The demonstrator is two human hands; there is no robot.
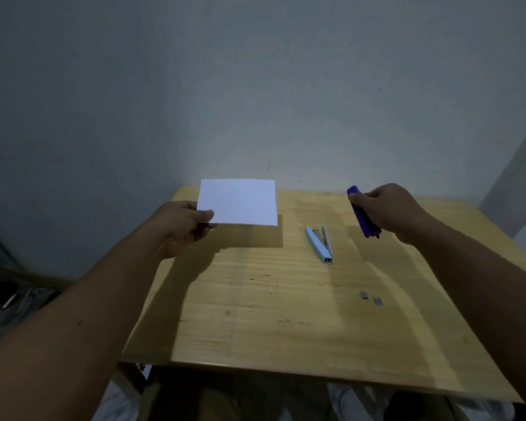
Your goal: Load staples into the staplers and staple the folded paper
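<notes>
My left hand (184,223) pinches the lower left corner of the folded white paper (239,202) and holds it up above the far left part of the table. My right hand (389,209) grips a purple stapler (363,218) in the air at the far right, its length running from upper left to lower right. A light blue stapler (319,244) lies on the wooden table (255,314) between my hands, hinged open. Two small grey strips of staples (371,298) rest on the table at the right, nearer to me.
The table stands against a grey wall, its near edge (286,370) toward me. Dark clutter lies on the floor at the left (16,296). Pale cloth shows below the table's near edge (356,402).
</notes>
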